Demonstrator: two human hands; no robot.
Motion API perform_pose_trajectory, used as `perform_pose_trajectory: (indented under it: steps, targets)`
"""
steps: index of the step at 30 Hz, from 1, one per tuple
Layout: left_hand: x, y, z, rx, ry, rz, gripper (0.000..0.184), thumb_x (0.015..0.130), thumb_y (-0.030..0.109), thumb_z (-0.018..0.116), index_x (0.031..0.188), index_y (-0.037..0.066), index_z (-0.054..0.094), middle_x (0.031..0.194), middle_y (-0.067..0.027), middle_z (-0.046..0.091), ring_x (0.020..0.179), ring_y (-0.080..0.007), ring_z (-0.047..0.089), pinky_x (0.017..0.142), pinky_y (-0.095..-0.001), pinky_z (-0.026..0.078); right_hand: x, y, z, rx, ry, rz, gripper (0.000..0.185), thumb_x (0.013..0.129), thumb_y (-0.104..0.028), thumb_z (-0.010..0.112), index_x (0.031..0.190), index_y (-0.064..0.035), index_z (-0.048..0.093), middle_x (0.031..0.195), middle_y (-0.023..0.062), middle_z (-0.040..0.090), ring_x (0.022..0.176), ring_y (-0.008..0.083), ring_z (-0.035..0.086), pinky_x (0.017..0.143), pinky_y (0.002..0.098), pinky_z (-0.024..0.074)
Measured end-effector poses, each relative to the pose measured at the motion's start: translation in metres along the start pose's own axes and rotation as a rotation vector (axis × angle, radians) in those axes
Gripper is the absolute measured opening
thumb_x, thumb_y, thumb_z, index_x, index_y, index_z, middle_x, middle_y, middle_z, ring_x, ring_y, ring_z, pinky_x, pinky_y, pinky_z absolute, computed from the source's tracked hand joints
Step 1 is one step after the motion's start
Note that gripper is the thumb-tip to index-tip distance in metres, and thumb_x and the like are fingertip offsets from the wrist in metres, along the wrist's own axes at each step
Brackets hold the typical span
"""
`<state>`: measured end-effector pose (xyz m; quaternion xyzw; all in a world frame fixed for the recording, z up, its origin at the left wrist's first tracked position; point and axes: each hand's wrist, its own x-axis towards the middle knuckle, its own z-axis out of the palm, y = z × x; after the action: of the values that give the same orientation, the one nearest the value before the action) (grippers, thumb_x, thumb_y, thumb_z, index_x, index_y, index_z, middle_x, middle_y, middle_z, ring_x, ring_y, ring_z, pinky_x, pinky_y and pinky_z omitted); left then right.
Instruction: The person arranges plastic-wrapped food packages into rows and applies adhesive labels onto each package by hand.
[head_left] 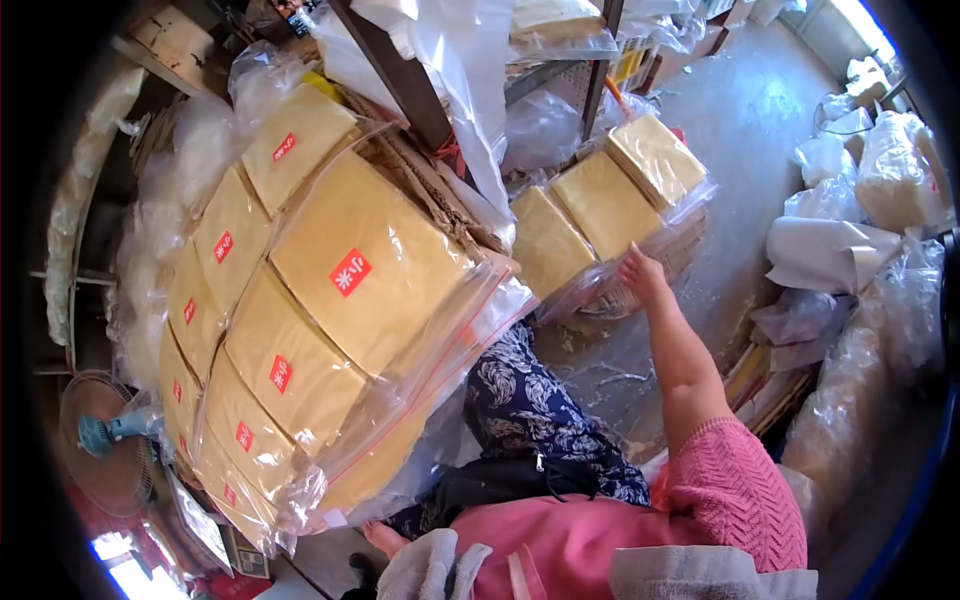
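My right hand [645,276] reaches forward, fingers stretched out against the near edge of a clear bag of plain yellow packs [605,192]. Whether it pinches the plastic there is hard to make out. A large clear plastic bag [420,390] lies close in front of me on the left. Inside it, yellow packs [366,262] with red labels sit in rows. A small bit of skin, apparently my left hand [383,538], shows by the bag's lower edge. Its fingers are mostly hidden.
Wrapped bundles and clear bags [835,390] line the right side. An electric fan [105,440] stands at lower left. Dark metal posts [395,75] rise behind the large bag. Beyond the plain packs is a grey floor [745,130] with scraps on it.
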<state>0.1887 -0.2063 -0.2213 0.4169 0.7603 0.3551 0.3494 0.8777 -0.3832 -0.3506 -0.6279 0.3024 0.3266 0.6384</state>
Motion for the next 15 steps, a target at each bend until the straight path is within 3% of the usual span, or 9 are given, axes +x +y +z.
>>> perform_pose_trajectory:
  steps: [4, 7, 11, 15]
  targets:
    - [0.002, -0.006, 0.002, 0.093, 0.027, 0.022, 0.031, 0.080, 0.004, 0.047, 0.109, -0.003, 0.054, 0.107, -0.0118, 0.056, 0.097, -0.0215, 0.050, 0.087, -0.0298, 0.039, 0.023, -0.006, 0.018, -0.207, 0.077, -0.103, 0.036, 0.082, -0.040, 0.061, 0.083, -0.0039, 0.057, 0.067, 0.0069, 0.057, 0.049, 0.0185, 0.054, 0.045, 0.0298, 0.0464]
    - [0.004, -0.011, 0.002, 0.142, 0.036, 0.045, 0.029, 0.081, 0.004, 0.045, 0.107, -0.004, 0.054, 0.104, -0.0129, 0.056, 0.095, -0.0218, 0.050, 0.086, -0.0305, 0.039, 0.027, -0.014, 0.015, -0.574, 0.135, -0.391, 0.038, 0.085, -0.037, 0.056, 0.068, -0.0027, 0.057, 0.056, 0.0062, 0.054, 0.042, 0.0177, 0.052, 0.041, 0.0297, 0.0450]
    - [0.012, -0.030, -0.002, 0.215, 0.042, 0.106, 0.027, 0.082, 0.004, 0.043, 0.104, -0.006, 0.054, 0.101, -0.0143, 0.057, 0.092, -0.0222, 0.051, 0.085, -0.0313, 0.039, 0.012, -0.036, 0.007, -0.624, 0.171, -0.744, 0.031, 0.084, -0.024, 0.053, 0.061, -0.0030, 0.054, 0.053, 0.0052, 0.052, 0.042, 0.0149, 0.050, 0.040, 0.0286, 0.0433]
    - [0.001, -0.019, 0.011, 0.109, 0.065, 0.235, 0.024, 0.083, 0.004, 0.042, 0.099, -0.007, 0.055, 0.095, -0.0156, 0.059, 0.087, -0.0226, 0.052, 0.081, -0.0323, 0.039, -0.155, -0.119, 0.025, -0.423, -0.142, -0.750, 0.029, 0.083, -0.020, 0.053, 0.058, -0.0054, 0.049, 0.051, 0.0030, 0.048, 0.040, 0.0126, 0.046, 0.039, 0.0268, 0.0386]
